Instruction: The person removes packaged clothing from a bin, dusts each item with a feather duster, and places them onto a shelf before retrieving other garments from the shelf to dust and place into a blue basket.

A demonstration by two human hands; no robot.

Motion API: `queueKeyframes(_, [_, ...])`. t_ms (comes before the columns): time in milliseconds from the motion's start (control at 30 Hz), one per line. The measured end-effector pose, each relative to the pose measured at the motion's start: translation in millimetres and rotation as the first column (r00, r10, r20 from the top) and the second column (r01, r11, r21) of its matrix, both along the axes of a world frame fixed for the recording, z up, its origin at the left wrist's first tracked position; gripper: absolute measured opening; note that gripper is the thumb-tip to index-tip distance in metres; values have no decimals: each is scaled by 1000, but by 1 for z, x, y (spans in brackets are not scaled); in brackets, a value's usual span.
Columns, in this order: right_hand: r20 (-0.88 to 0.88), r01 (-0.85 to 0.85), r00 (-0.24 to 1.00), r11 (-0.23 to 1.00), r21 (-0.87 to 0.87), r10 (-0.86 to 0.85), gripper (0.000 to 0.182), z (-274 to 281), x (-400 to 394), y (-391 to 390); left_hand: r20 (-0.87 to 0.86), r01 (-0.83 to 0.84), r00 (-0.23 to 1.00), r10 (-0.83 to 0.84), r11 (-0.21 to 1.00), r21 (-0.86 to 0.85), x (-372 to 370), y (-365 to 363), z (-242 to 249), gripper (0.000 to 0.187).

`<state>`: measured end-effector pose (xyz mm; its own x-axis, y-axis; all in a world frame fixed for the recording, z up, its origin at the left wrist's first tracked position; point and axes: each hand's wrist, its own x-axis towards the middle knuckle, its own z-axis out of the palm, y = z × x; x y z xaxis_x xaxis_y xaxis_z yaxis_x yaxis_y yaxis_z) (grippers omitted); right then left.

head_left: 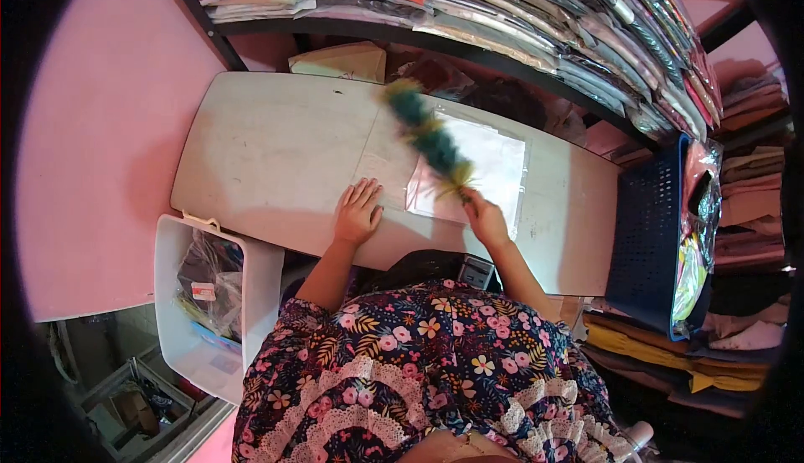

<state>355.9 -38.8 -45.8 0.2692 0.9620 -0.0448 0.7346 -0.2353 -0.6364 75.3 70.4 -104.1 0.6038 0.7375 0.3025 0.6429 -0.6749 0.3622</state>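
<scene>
Beside the table's [268, 149] near left corner we have a white bin [266, 283] holding plastic-wrapped items. Our left hand [361, 212] lies palm down by the near edge, fingers slightly spread. Our right hand [489, 218] grips the green-and-yellow duster [427, 141] by its near end — blurred, slanting toward the far edge, partly over a white packet [496, 162]. A blue basket [649, 237] stands at the right edge.

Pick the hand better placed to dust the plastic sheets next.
Right, I'd say: the right hand grips the duster at the near edge of the plastic sheets. The left hand lies flat on the table, away from the duster.
</scene>
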Motion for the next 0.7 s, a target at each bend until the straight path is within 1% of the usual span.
queueKeyframes(67, [-41,-240,970,970,-43,238,36,0,-4,-8,5,9,1000,-9,1000,2,0,-1,-2,45])
queueKeyframes(133, [-1,-295,955,952,-80,296,37,-2,-4,-15,-198,-41,980,12,989,-141,-1,3,-6,45])
queueKeyframes(167, [63,-197,977,974,-113,205,37,-5,1,-18,-59,-14,998,11,999,-41,0,2,-8,47])
queueKeyframes(200, [129,-95,985,986,-140,113,37,-11,11,-22,-59,-8,998,5,999,-41,3,3,-1,47])
queueKeyframes(233, [115,18,993,1000,-6,-17,36,-15,21,-23,-38,-6,999,4,999,-34,6,3,3,47])
queueKeyframes(267, [194,174,967,985,-16,-167,34,-20,33,-27,-16,-4,1000,3,1000,-27,8,4,7,47])
queueKeyframes(333, [261,407,888,911,-64,-378,33,-14,53,-30,-25,-3,1000,2,999,-32,11,5,5,47])
queueKeyframes(367, [261,412,886,909,-63,-384,33,-13,58,-35,-17,-9,1000,9,999,-36,11,3,4,47])
queueKeyframes(433, [148,282,948,959,17,-282,32,-5,61,-49,-6,-4,1000,4,999,-39,11,2,5,47])
queueKeyframes(467, [159,153,973,984,93,-166,34,-3,55,-58,-8,-9,1000,9,999,-46,10,3,6,47])
queueKeyframes(533, [149,-86,986,991,101,70,35,-7,41,-77,-7,-10,1000,9,999,-53,9,4,3,47])
queueKeyframes(600, [226,-101,967,990,-96,121,37,5,29,-95,-63,-21,998,18,999,-50,8,4,0,47])
queueKeyframes(633, [234,-20,972,997,-73,37,36,-2,32,-104,-48,-14,999,12,998,-53,9,3,1,47])
queueKeyframes(667, [231,-14,972,997,-74,31,36,-15,42,-109,-51,-8,999,6,999,-54,10,3,2,47])
queueKeyframes(700, [222,179,960,984,-27,-168,35,-28,53,-115,-50,-9,999,6,999,-51,11,4,3,47])
